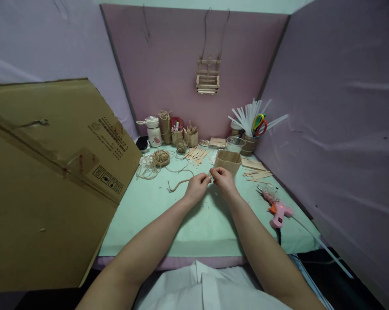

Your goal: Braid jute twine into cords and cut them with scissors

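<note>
Brown twine in two hands' fingers

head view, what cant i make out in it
Head view: how the twine runs between the hands; the fingers of the left hand and right hand cover it.
Head view: the lower front of the wooden container; the right hand blocks it.
Head view: the left end of the cardboard; cut off by the picture's left edge.
Head view: the printed characters on it; too small to read.
</note>
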`<action>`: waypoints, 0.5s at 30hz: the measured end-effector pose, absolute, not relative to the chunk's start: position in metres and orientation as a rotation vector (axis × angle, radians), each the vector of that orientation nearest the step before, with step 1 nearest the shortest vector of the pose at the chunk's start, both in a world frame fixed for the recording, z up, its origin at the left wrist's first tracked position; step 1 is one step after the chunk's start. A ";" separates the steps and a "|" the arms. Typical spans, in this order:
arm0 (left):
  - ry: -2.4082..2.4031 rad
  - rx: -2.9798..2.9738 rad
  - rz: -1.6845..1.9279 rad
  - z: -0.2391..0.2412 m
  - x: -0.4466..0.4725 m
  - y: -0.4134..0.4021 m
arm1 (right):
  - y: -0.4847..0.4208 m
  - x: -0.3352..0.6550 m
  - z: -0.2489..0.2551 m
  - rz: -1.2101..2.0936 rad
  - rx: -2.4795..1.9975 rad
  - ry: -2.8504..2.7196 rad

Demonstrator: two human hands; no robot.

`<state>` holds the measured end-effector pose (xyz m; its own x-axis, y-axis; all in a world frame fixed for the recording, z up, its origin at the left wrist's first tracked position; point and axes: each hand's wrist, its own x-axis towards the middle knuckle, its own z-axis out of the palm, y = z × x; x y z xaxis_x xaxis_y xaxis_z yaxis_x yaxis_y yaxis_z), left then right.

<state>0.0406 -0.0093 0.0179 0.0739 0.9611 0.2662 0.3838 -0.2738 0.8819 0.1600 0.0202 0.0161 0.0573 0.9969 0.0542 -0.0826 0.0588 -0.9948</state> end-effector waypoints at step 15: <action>1.256 1.779 1.118 0.023 0.056 -0.029 | 0.025 0.166 0.013 0.925 -1.054 -0.950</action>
